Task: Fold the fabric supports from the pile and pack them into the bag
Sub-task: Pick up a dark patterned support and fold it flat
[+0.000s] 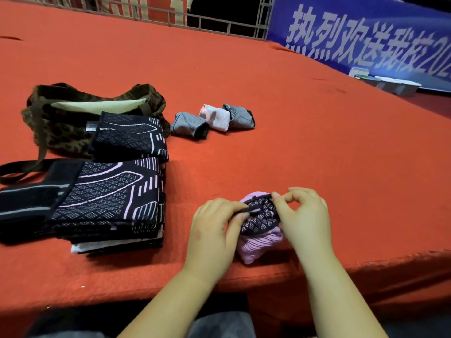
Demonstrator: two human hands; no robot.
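Near the front edge of the red table (268, 98), the left hand (212, 236) and right hand (303, 217) both pinch a pink-and-black fabric support (260, 230), partly bundled. At the left edge, a pile of black patterned supports (107, 198) lies flat, touching the camouflage bag (61, 128) behind it. Three rolled supports (214, 120) sit just beside the bag, toward the centre.

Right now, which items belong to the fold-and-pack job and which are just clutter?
Job:
- pink-and-black support, gripped by left hand and right hand
- pile of black supports
- three folded supports
- camouflage bag

Lying about:
- plastic trays at the far edge
- blue banner
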